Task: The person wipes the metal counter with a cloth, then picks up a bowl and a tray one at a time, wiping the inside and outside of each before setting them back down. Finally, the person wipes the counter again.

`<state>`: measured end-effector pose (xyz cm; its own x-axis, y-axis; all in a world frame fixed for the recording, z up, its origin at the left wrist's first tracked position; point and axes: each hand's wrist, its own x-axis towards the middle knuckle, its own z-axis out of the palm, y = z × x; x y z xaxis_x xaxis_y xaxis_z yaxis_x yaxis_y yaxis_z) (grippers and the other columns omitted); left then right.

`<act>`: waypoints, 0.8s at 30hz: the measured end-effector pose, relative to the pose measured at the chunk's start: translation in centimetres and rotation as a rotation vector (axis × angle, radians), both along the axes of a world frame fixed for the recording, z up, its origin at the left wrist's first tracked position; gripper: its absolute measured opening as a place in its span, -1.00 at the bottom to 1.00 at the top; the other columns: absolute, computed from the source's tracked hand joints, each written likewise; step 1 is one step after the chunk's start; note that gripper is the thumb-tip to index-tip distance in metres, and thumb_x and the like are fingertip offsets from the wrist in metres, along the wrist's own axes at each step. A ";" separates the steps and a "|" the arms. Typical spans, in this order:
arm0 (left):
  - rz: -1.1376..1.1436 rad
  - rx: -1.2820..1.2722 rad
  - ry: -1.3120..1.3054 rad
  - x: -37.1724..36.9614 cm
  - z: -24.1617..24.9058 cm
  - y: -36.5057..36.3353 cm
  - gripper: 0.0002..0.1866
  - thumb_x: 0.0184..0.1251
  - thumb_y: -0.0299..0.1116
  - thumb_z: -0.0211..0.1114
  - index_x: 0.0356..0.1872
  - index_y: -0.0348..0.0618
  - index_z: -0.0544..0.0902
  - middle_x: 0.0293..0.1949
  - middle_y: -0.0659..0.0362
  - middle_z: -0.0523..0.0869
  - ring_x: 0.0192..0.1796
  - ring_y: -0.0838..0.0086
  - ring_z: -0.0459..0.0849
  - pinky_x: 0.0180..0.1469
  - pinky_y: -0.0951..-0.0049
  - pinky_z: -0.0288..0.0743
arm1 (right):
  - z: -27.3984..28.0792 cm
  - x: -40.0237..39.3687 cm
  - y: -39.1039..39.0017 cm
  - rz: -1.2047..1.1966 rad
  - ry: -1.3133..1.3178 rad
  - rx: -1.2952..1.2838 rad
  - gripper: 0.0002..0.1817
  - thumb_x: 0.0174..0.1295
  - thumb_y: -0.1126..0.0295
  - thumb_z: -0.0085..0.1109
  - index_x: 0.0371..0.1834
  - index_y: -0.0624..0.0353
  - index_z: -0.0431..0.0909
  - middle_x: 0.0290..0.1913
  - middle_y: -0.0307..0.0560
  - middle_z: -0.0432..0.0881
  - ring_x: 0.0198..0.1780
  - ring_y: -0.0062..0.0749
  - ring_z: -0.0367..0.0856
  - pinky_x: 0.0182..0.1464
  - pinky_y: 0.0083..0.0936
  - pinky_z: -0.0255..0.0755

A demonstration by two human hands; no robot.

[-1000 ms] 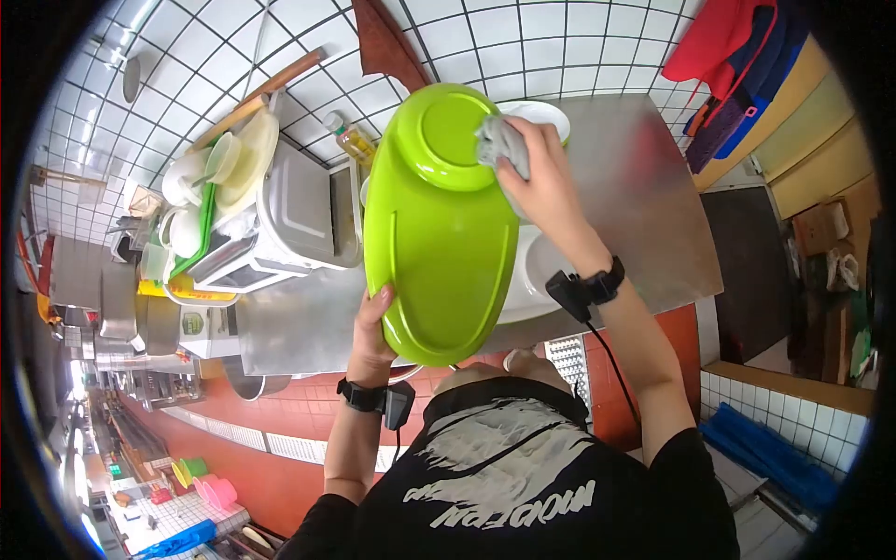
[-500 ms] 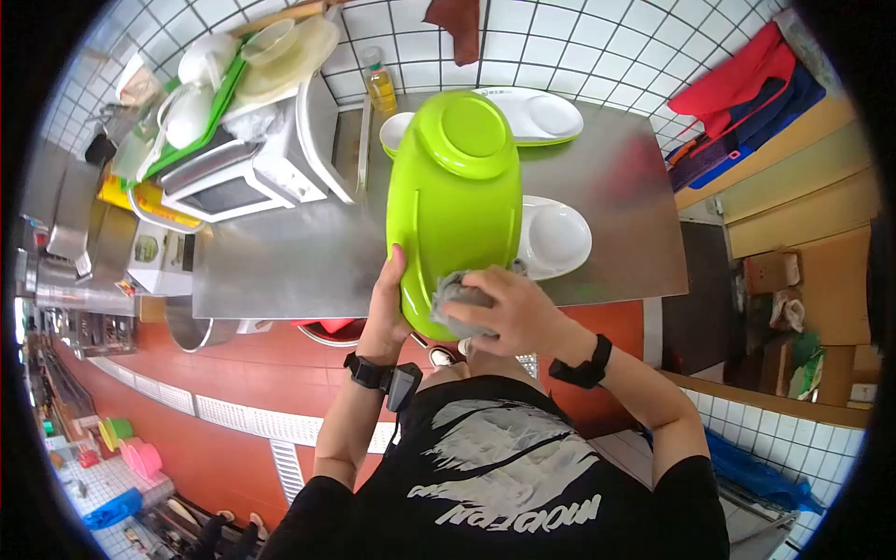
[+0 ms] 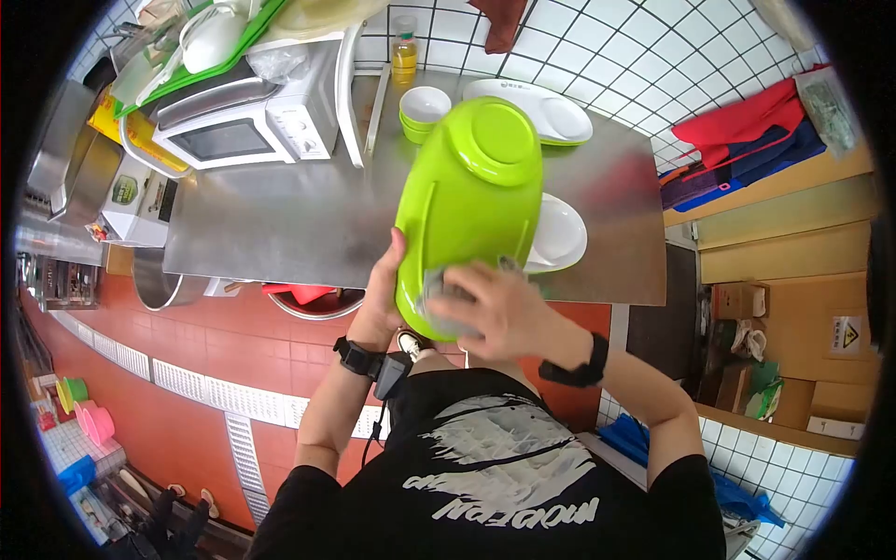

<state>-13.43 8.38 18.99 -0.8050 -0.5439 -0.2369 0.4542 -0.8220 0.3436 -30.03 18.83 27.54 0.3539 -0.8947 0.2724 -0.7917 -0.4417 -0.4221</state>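
A long green plate [image 3: 476, 205] is held up with its glossy green underside and round foot facing me. My left hand [image 3: 381, 285] grips its lower left edge, thumb on the underside. My right hand [image 3: 499, 308] is closed on a grey cloth [image 3: 443, 299], which lies against the lower part of the plate; the fingers are a little blurred. Behind the plate, a white oval dish [image 3: 560, 233] rests on the steel table [image 3: 271, 224]. White-and-green bowls [image 3: 426, 105] stand to its upper left, and a white divided plate [image 3: 560, 117] lies at the back.
At the left stands a white microwave [image 3: 229, 138] with a green tray [image 3: 201, 51] of dishes on top. An oil bottle [image 3: 404, 61] is by the tiled wall. Cardboard boxes [image 3: 737, 301] fill shelves at the right. Another person's legs [image 3: 177, 523] show at lower left.
The view has shifted, showing more of the bowls and microwave. My right hand with the cloth has moved slightly left across the plate's underside. My left hand keeps its grip.
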 end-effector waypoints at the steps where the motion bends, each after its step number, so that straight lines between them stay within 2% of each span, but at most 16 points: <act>1: 0.010 -0.013 0.018 0.0 0.0 -0.4 -0.23 0.44 0.21 0.12 0.45 -0.16 0.28 0.29 0.03 0.54 0.28 0.20 0.57 0.29 0.15 0.51 | 0.0 -0.2 0.5 0.098 -0.009 0.054 -0.46 -0.10 0.35 0.40 0.08 -0.13 0.59 0.02 -0.03 0.48 0.04 -0.07 0.58 -0.05 -0.14 0.57; 4: 0.065 -0.055 -0.055 0.0 -0.5 -0.6 -0.24 0.46 0.18 0.12 0.46 -0.16 0.27 0.31 0.03 0.52 0.29 0.21 0.56 0.30 0.17 0.50 | -1.3 -4.5 1.0 -0.029 0.067 0.043 -0.49 -0.08 0.35 0.39 0.06 -0.14 0.61 0.06 -0.02 0.48 0.03 -0.04 0.58 -0.01 -0.15 0.57; 8: -0.004 -0.151 -0.095 -1.4 -0.8 -0.8 -0.23 0.47 0.16 0.14 0.46 -0.22 0.26 0.34 0.02 0.49 0.32 0.24 0.54 0.30 0.23 0.49 | -2.4 -11.0 -2.5 -0.345 0.044 -0.131 -0.51 -0.06 0.51 0.33 0.03 -0.07 0.64 0.06 -0.04 0.53 0.01 -0.03 0.56 0.01 -0.22 0.56; 10: 0.000 -0.144 -0.120 -3.0 -0.3 -0.7 -0.22 0.46 0.17 0.14 0.46 -0.22 0.26 0.34 0.02 0.49 0.32 0.25 0.54 0.30 0.24 0.49 | -2.4 -13.1 -4.2 -0.400 0.015 -0.201 -0.49 -0.05 0.49 0.34 0.08 -0.04 0.60 0.06 -0.02 0.52 0.01 -0.02 0.57 -0.01 -0.20 0.56; 13: 0.012 -0.162 -0.184 -6.0 1.2 -0.3 -0.21 0.45 0.18 0.14 0.46 -0.23 0.26 0.34 0.03 0.49 0.31 0.25 0.54 0.31 0.24 0.49 | -1.9 -13.0 -4.8 -0.383 -0.169 -0.140 -0.45 -0.03 0.46 0.35 0.14 -0.03 0.54 0.04 0.00 0.50 0.01 -0.01 0.57 -0.04 -0.19 0.57; 17: 0.001 -0.161 -0.243 -10.5 1.6 -0.8 -0.21 0.46 0.23 0.09 0.44 -0.22 0.29 0.32 0.02 0.50 0.29 0.23 0.55 0.30 0.20 0.49 | -1.5 -11.2 -3.7 -0.256 -0.201 -0.085 -0.37 -0.04 0.36 0.40 0.20 -0.04 0.44 -0.03 0.02 0.48 -0.01 -0.03 0.60 -0.14 -0.16 0.56; 18: 0.009 -0.114 -0.248 -11.5 1.6 -1.0 -0.21 0.46 0.24 0.07 0.43 -0.22 0.30 0.30 0.02 0.52 0.28 0.22 0.56 0.29 0.19 0.49 | -1.6 -11.0 -2.6 -0.198 -0.193 -0.035 -0.34 -0.05 0.33 0.42 0.23 -0.06 0.49 0.05 0.01 0.45 0.00 -0.02 0.59 -0.06 -0.16 0.55; 20: 0.031 -0.087 -0.212 -13.8 2.2 -1.1 -0.23 0.47 0.25 0.03 0.41 -0.21 0.32 0.27 0.01 0.55 0.26 0.20 0.57 0.28 0.16 0.51 | -2.5 -11.7 -1.1 -0.101 -0.196 -0.123 -0.36 -0.08 0.31 0.44 0.19 -0.13 0.53 0.04 -0.04 0.44 -0.03 -0.12 0.58 -0.07 -0.19 0.54; 22: 0.171 -0.092 -0.222 -15.1 2.1 -1.1 -0.23 0.46 0.27 0.03 0.36 -0.22 0.39 0.21 0.01 0.60 0.20 0.18 0.61 0.26 0.13 0.52 | -3.6 -14.1 0.2 -0.029 -0.209 -0.162 -0.38 -0.10 0.32 0.45 0.16 -0.17 0.56 0.05 -0.06 0.44 -0.01 -0.13 0.56 -0.04 -0.18 0.52; 24: 0.207 -0.077 -0.234 -15.8 1.3 -1.2 -0.25 0.47 0.25 0.03 0.37 -0.22 0.39 0.21 -0.01 0.60 0.20 0.16 0.62 0.24 0.13 0.54 | -4.8 -16.6 1.1 0.051 -0.228 -0.198 -0.39 -0.11 0.32 0.45 0.14 -0.21 0.58 0.05 -0.08 0.44 0.00 -0.15 0.54 -0.02 -0.18 0.50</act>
<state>-29.21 7.13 20.33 -0.6039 -0.7142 -0.3538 0.5106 -0.6876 0.5163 -46.68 19.94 22.71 0.3065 -0.7991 0.5172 -0.6609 -0.5696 -0.4886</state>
